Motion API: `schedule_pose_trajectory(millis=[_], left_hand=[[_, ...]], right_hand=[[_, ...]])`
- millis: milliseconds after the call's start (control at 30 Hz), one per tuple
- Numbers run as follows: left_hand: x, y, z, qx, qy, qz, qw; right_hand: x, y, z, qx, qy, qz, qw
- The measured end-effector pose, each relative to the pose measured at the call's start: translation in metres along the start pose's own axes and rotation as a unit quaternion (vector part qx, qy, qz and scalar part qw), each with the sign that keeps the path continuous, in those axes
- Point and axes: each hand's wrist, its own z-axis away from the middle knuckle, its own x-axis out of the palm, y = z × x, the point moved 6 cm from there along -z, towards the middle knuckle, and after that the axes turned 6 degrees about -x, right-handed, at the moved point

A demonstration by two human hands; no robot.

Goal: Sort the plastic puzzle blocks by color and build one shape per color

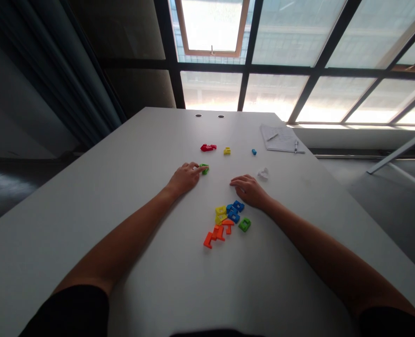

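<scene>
My left hand (185, 179) reaches out over the white table, its fingertips on a small green plastic piece (204, 169). The index finger lies stretched across that piece, and the other fingers are partly curled. Resting on the tabletop further right, my right hand (248, 189) has its fingers loosely extended and holds nothing. Just below it is a loose heap of blue pieces (233, 216), yellow pieces (220, 210), orange pieces (218, 232) and a green square piece (244, 224). Beyond my left hand lie red pieces (208, 147) and a yellow piece (227, 150).
A small blue piece (254, 151) lies towards the right, with crumpled white paper (263, 173) nearer me. Written sheets (281, 135) with a pen (272, 136) on them are at the far right edge. The table's far edge has two round holes; windows stand behind.
</scene>
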Motion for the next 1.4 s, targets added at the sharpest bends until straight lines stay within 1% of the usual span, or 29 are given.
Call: schedule_pose_trajectory(millis=[433,667,733,800,833,867,900,933,967,1033,1100,1167,1233,1333,1400], left_hand=[[-0.004,0.010,-0.003,-0.015,-0.029,-0.032,0.999],[-0.006,0.016,-0.003,-0.023,-0.032,-0.020,0.999],[-0.006,0.016,-0.002,-0.038,-0.029,-0.028,0.998],[-0.006,0.014,-0.001,-0.057,-0.021,-0.040,0.997],[-0.006,0.013,-0.001,-0.066,-0.016,-0.046,0.997],[-0.006,0.012,-0.001,-0.074,-0.011,-0.050,0.996],[-0.006,0.011,-0.001,-0.080,-0.007,-0.053,0.995],[-0.006,0.011,0.000,-0.084,-0.005,-0.055,0.995],[-0.006,0.010,-0.001,-0.086,-0.003,-0.055,0.995],[-0.006,0.008,-0.001,-0.087,-0.002,-0.049,0.995],[-0.005,0.008,-0.001,-0.087,-0.002,-0.042,0.995],[-0.005,0.008,-0.002,-0.086,-0.002,-0.037,0.996],[-0.005,0.009,-0.001,-0.084,-0.001,-0.036,0.996],[-0.003,0.008,0.001,-0.087,0.003,-0.034,0.996],[-0.005,0.004,0.003,-0.094,0.008,-0.032,0.995]], right_hand=[[0.000,-0.002,-0.001,0.003,-0.002,0.001,1.000],[0.002,-0.002,-0.001,0.008,0.000,-0.005,1.000],[-0.002,-0.003,-0.003,0.014,0.007,-0.024,1.000],[-0.012,-0.004,-0.007,0.032,0.014,-0.063,0.997],[-0.018,-0.006,-0.010,0.042,0.006,-0.086,0.995],[-0.024,-0.010,-0.014,0.049,-0.014,-0.108,0.993],[-0.030,-0.015,-0.017,0.052,-0.052,-0.127,0.989],[-0.034,-0.023,-0.020,0.045,-0.110,-0.142,0.983],[-0.038,-0.033,-0.021,0.034,-0.175,-0.155,0.972],[-0.043,-0.054,-0.018,0.014,-0.300,-0.172,0.938],[-0.048,-0.072,-0.011,0.000,-0.371,-0.168,0.913],[-0.049,-0.084,-0.005,-0.009,-0.400,-0.152,0.904],[-0.046,-0.091,0.000,-0.013,-0.410,-0.132,0.902],[-0.039,-0.094,0.007,-0.006,-0.417,-0.110,0.902],[-0.038,-0.094,0.010,0.003,-0.425,-0.095,0.900]])
